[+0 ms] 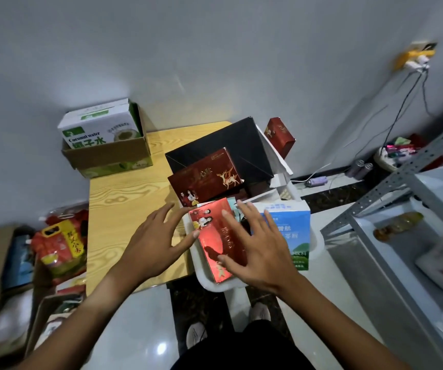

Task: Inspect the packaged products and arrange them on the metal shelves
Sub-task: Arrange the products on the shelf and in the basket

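Reaching over the wooden table (124, 182), my left hand (156, 241) spreads open, thumb tip just at the glossy red box (215, 241) lying in the white tub (215, 285); my right hand (257, 252) hovers over it, fingers spread, holding nothing. It looks like light, stiff, slick card: best gripped by its long edges. The metal shelves (391, 198) stand open at right.

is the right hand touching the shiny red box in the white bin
Touching. In the head view the right hand lies spread over the shiny red box, with its thumb tip and fingers set on the box's top face and no gap showing.
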